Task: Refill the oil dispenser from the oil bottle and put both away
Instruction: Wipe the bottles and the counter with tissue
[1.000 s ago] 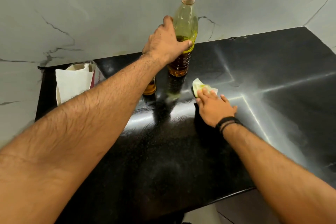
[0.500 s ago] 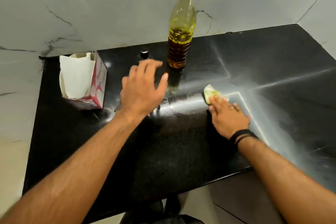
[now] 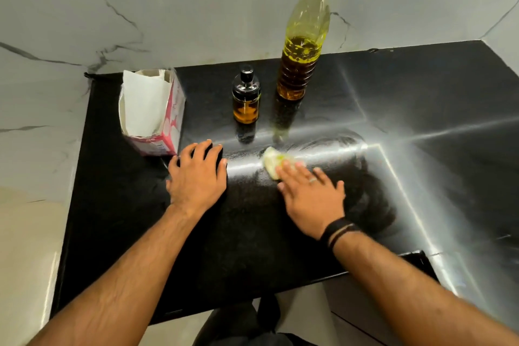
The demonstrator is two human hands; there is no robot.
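Head view: tissue box [image 3: 153, 112] left of oil dispenser [image 3: 246, 95]; counter [image 3: 421, 98] black.

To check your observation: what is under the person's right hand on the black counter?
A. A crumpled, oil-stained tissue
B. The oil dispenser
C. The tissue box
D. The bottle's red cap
A: the right hand presses flat fingers on a crumpled yellowish tissue against the counter.
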